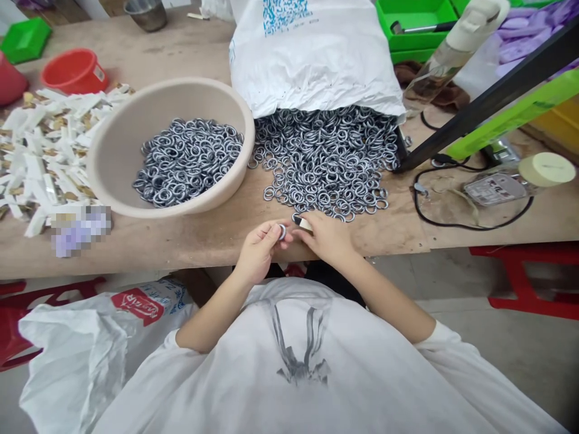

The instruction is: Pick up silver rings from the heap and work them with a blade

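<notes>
My left hand point(259, 248) pinches a single grey ring point(281, 232) between thumb and fingers, just over the table's front edge. Close beside it, my right hand point(329, 239) is closed on a small black-and-cream tool point(303, 223); its exact kind is mostly hidden by the fingers. Just beyond both hands lies a spread pile of grey rings point(323, 172), spilling from the mouth of a white sack point(312, 66). To the left stands a wide beige basin point(113, 157) holding a heap of similar rings point(192, 160).
White and brown strips point(40, 157) cover the table's left side, near a red bowl point(75, 71). At right, a slanted black bar point(488, 96), a looped black cable point(470, 224), a jar with a pale lid point(547, 169) and a spray bottle point(446, 60) stand close.
</notes>
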`<state>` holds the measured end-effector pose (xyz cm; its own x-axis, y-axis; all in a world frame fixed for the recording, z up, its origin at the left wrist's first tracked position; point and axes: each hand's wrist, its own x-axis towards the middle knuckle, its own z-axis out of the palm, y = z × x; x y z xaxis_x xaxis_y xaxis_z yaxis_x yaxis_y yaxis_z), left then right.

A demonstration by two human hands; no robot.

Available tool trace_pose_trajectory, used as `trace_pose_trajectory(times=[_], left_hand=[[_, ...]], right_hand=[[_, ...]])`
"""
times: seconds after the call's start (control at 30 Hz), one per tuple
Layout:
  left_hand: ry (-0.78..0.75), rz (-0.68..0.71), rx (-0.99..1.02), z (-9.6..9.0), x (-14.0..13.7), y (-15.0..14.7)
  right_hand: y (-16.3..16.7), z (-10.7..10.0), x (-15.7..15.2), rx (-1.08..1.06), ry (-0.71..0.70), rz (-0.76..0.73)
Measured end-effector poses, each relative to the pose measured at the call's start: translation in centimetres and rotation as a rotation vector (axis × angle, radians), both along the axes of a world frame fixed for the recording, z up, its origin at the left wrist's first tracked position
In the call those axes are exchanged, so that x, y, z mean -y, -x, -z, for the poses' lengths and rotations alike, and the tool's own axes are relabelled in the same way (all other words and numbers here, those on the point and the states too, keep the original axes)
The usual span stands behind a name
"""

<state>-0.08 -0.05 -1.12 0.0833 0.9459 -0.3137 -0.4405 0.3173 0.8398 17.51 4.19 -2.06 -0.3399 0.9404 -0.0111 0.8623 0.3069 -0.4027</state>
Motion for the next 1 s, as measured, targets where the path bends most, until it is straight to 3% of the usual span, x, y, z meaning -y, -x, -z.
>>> trace_pose_trajectory(times=[0.13,0.33,0.43,0.57,0.63,0.77,0.9,1.0], left_hand=[[0.075,-0.059,0.048,0.6,-0.3,1.5],[0.181,-0.04,0.064,0.9,-0.9,1.7],[0.119,-0.065,0.008,1.4,-1.1,0.8],[-0.07,-0.062,-0.109,2.0,-0.8,-1.0],[-0.106,-0.061,-0.141,2.0,-0.6,-1.7],[-0.09,-0.056,-0.127,1.9,-0.4,-1.8],[-0.077,-0.074,-0.117,1.9,-0.1,-1.6],[-0.041,-0.017,-0.068,1.8,0.1,-1.7]], right_hand=[[2.0,0.3,-0.1,0.253,0.028,0.003],[2.1,0.5,-1.2,0.248,0.033,0.031],[1.8,0.2,-1.1,-0.099,0.118,0.028],[2.4,-0.4,0.2,-0.897,0.5,-0.063],[2.9,-0.5,1.1,-1.108,0.558,-0.037],[2.9,-0.3,2.2,-1.023,0.353,0.056],[2.3,-0.4,2.3,-0.869,0.113,-0.024],[2.4,-0.4,2.0,-0.849,0.05,-0.048]])
